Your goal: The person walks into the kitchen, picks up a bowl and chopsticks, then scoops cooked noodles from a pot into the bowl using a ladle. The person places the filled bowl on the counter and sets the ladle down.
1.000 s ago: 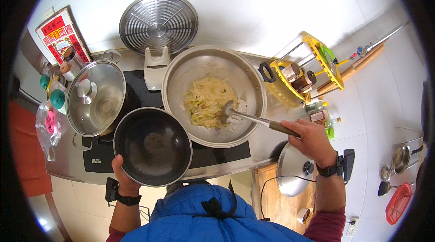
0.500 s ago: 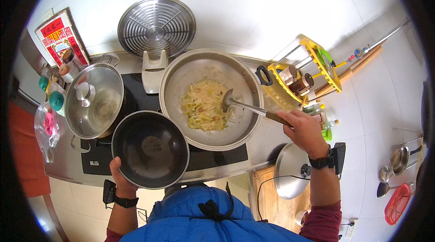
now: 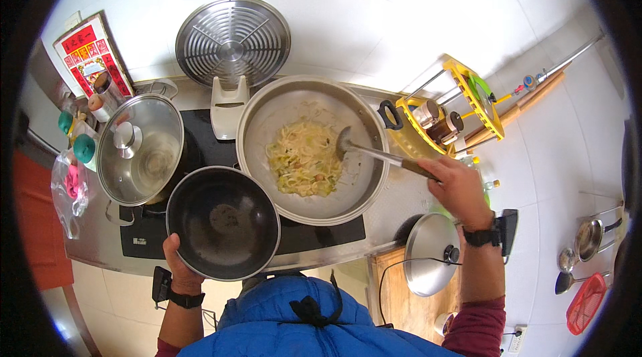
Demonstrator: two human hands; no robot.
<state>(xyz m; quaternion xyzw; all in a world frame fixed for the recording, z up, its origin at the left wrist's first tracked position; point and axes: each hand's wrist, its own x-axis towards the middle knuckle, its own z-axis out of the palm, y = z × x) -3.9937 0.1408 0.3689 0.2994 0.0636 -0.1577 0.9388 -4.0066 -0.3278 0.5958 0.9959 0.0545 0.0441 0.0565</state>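
Note:
My left hand [image 3: 179,264] grips the near left rim of a black bowl [image 3: 221,250], thumb over the edge and fingers hidden underneath. The bowl is tilted, and its inside shows only a dull patch at the bottom. My right hand [image 3: 458,186] is closed round the handle of a metal spatula [image 3: 378,153]. The spatula's head rests inside a wide pale pan [image 3: 257,186], just right of a heap of shredded yellowish-green food [image 3: 304,159] that looks like noodles with vegetables. The bowl hangs close beside the pan's left front rim.
A glass-lidded pot [image 3: 150,173] stands on the black cooktop [image 3: 321,233] at left. Behind the pan, a round slotted steel rack [image 3: 232,50] leans on the wall. A yellow shelf [image 3: 428,133] holds jars at right. Nearer me, a metal lid [image 3: 428,250] overlaps a wooden board [image 3: 421,303].
My right hand has moved slightly right and back toward me, drawing the spatula's head away from the food toward the pan's right side. The left hand and bowl have hardly moved.

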